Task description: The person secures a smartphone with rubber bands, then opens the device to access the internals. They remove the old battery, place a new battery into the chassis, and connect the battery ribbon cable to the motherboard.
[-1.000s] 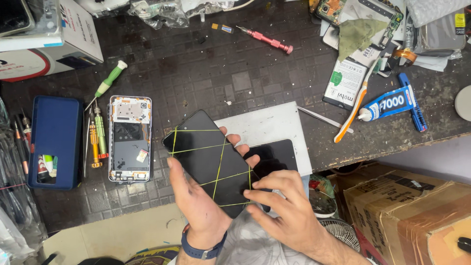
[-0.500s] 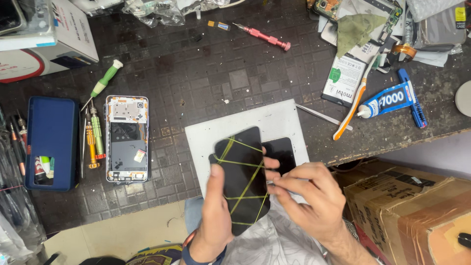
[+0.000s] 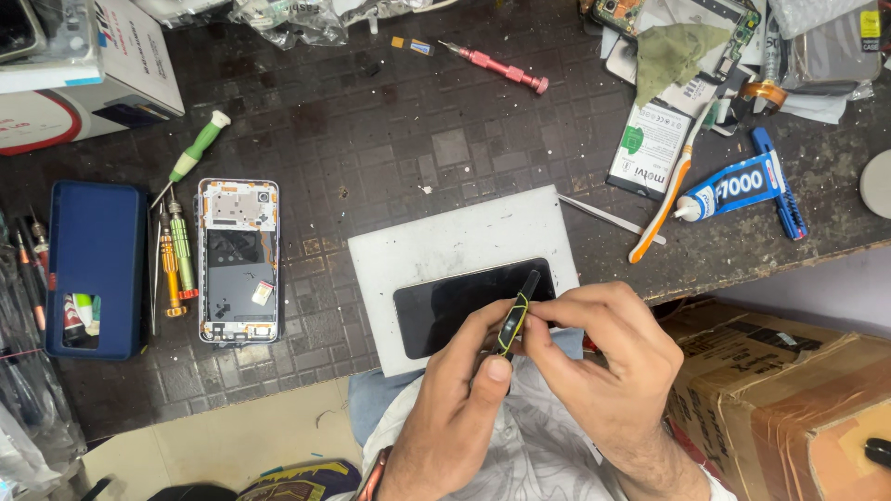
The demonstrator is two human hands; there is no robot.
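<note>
Black and thin, a phone screen point(image 3: 513, 320) with yellow-green bands around it is being held on its edge by both hands, just above the near edge of the white board point(image 3: 445, 243). It is being pinched from below by the left hand point(image 3: 459, 394), with the thumb pressed on its lower end, and from the side by the right hand point(image 3: 603, 357), fingers closed on it. Its long side is pointing away from the person, up toward the board. Both hands are touching it, so neither is nearer. A second dark screen point(image 3: 455, 311) is lying flat on the board, right under the held one. Left of the board, an opened phone point(image 3: 238, 262) and some screwdrivers point(image 3: 174, 255) are lying, well apart. Right of the board, a glue tube point(image 3: 733, 186) and a toothbrush point(image 3: 664, 209) are resting. Nothing is standing between the hands and the board.
</note>
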